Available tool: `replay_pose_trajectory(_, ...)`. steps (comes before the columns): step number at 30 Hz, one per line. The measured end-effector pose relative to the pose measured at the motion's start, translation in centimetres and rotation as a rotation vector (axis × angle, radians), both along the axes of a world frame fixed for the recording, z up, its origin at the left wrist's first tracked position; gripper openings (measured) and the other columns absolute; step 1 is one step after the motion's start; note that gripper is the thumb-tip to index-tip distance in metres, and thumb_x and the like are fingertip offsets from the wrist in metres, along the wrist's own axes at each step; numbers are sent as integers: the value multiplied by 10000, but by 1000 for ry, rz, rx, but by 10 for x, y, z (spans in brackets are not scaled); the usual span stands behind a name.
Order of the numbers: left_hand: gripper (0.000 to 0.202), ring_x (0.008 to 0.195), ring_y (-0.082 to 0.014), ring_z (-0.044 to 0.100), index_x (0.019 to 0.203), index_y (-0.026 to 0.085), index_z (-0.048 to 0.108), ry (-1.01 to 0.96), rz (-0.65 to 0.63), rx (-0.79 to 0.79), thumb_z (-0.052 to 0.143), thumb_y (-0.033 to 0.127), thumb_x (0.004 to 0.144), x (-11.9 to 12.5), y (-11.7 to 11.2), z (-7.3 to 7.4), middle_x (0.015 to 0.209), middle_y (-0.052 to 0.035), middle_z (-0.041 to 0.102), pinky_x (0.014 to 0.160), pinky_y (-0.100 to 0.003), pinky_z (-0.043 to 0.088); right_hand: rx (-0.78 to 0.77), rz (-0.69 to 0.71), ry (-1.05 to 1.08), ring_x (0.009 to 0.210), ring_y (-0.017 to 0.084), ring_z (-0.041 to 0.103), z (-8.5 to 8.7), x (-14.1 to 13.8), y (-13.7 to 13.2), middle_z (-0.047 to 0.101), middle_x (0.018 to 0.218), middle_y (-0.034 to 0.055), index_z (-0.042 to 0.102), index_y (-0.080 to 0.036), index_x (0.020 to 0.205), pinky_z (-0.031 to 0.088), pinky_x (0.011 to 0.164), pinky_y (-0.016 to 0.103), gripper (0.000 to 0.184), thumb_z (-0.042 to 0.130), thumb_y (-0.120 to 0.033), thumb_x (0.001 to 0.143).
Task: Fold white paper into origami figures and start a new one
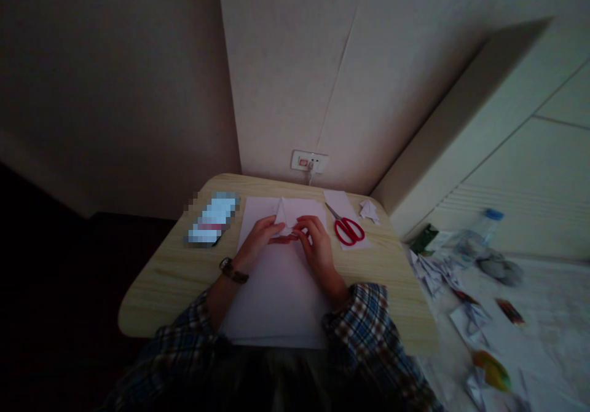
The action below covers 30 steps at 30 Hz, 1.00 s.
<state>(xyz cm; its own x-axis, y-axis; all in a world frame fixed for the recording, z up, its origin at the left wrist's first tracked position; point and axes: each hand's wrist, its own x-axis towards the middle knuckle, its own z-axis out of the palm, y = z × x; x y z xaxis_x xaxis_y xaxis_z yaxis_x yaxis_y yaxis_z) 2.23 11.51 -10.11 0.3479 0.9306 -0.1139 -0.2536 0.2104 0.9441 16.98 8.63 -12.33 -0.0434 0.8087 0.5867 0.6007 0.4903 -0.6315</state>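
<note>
Between my two hands is a small piece of folded white paper (282,212) that rises to a point. My left hand (258,237) grips its left side, thumb on the near face. My right hand (316,241) pinches the lower right edge with thumb and fingertips. Beneath both hands lies a stack of white paper sheets (276,301) on the wooden table (166,283). To the right, red-handled scissors (348,229) rest partly on a narrow white paper strip (338,200). A small folded paper figure (369,211) sits beyond them.
A phone (214,218), its screen blurred, lies at the table's left. Behind the table, a plug sits in a wall socket (310,161). On the white surface at right are several folded papers (433,270), a blue-capped bottle (482,230) and a yellow-green object (492,370).
</note>
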Motion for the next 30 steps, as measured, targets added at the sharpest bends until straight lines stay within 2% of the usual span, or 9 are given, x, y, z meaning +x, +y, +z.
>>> replay_pose_trajectory(7,262,687,-181,667,894,86,693,26,43,-18,631,235,688,-1,2,-1,853,-79,729,655,-287,540,15,21,-114,975,193,580,-1,2,-1,607,1051,87,588,-207,936,484,833,320,138,478,-147,880)
replay_pose_trajectory(12,277,716,-183,671,924,100,689,9,-12,7,644,258,701,-1,1,-1,914,-80,726,681,-294,544,5,13,-1,889,180,581,0,2,-1,609,953,71,588,-204,839,493,735,290,119,484,-161,879)
replay_pose_trajectory(17,293,710,-188,674,929,95,681,35,-5,22,638,279,705,-2,1,0,908,-83,725,679,-303,541,-36,3,36,782,175,569,-1,1,0,605,825,48,580,-193,832,481,651,276,84,507,-174,869)
replay_pose_trajectory(25,276,700,-191,662,879,93,685,89,30,31,629,282,687,-3,7,-6,820,-67,726,638,-282,527,-15,6,-153,871,210,565,0,4,0,627,896,79,602,-196,892,488,751,331,101,501,-196,880)
replay_pose_trajectory(30,276,659,-181,655,895,101,680,75,21,7,627,281,693,-1,3,-1,809,-65,722,630,-286,518,38,-4,-231,940,218,573,1,7,-1,627,989,99,625,-197,922,491,819,359,138,491,-192,887)
